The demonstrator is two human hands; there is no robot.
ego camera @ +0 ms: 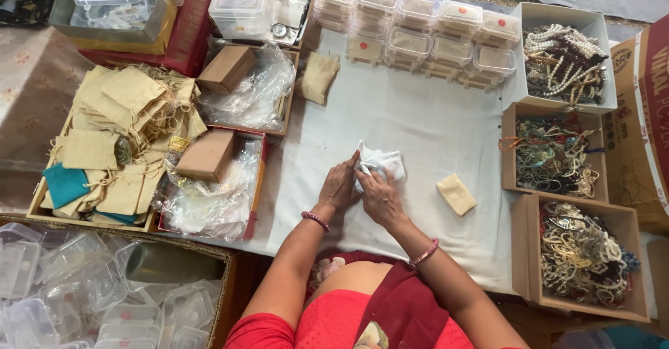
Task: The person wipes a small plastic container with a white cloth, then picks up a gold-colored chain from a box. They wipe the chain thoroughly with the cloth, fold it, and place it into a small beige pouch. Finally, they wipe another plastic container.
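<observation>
Head view: a crumpled white cloth [381, 162] sits at the middle of the white sheet [432, 119], pinched between both hands. The left hand [339, 187] curls partly closed on its near-left edge; the right hand [380, 197] grips from below, fingers closed on it. Whatever is wrapped inside is hidden. Risk, as judged: a loose fold could let contents slip out. A tan pouch [456, 194] lies near right; open boxes of beaded strings [554, 155] lie far right, where a stray piece could be lost.
</observation>
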